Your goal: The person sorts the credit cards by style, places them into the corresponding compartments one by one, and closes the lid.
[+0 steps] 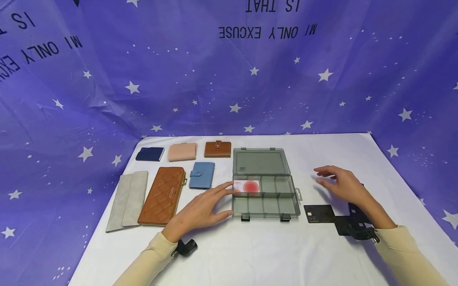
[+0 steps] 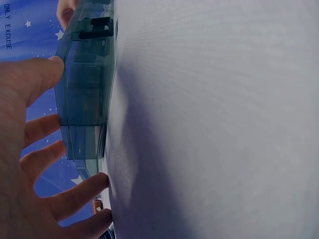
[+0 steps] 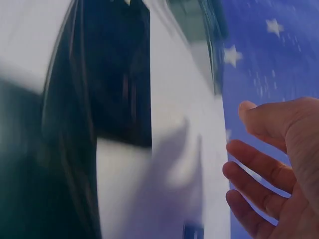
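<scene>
Cards (image 1: 319,213): 2; wallets (image 1: 162,195): 6; box (image 1: 265,206): 1.

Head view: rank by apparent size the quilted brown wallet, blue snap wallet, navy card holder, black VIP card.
1. quilted brown wallet, clearly largest
2. blue snap wallet
3. black VIP card and navy card holder: look alike; the card lies nearer the camera, so unranked.

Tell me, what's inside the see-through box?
Inside the grey box lies one white card with a red circle, in the back row. The left hand's fingers touch its end. The other compartments look bare.
</scene>
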